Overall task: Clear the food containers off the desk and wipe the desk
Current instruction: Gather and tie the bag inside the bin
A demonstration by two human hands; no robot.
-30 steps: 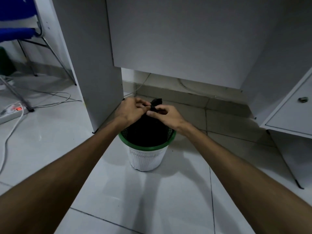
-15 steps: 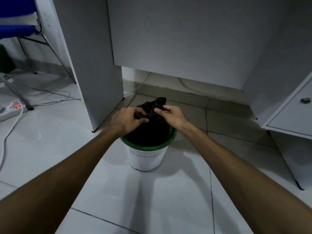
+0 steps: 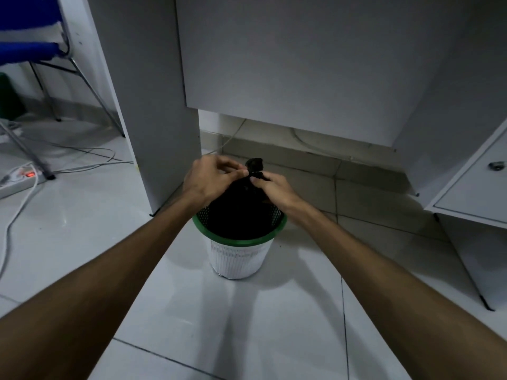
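A white mesh bin with a green rim (image 3: 239, 239) stands on the tiled floor under the desk. A black plastic bag (image 3: 238, 212) fills it, with its gathered neck sticking up above the rim. My left hand (image 3: 210, 178) pinches the neck from the left. From the right, my right hand (image 3: 274, 189) pinches the same neck just below the knot-like tip. What is inside the bag is hidden.
A white desk side panel (image 3: 153, 105) stands left of the bin and the desk's back panel (image 3: 301, 58) behind it. A white cabinet with a knob (image 3: 477, 187) is at right. A power strip with a red switch (image 3: 24, 176), cables and a blue chair (image 3: 30, 48) lie at far left.
Both hands lowered with the bag's neck half a second ago, then came back up; the neck is now drawn up tight between the fingertips.
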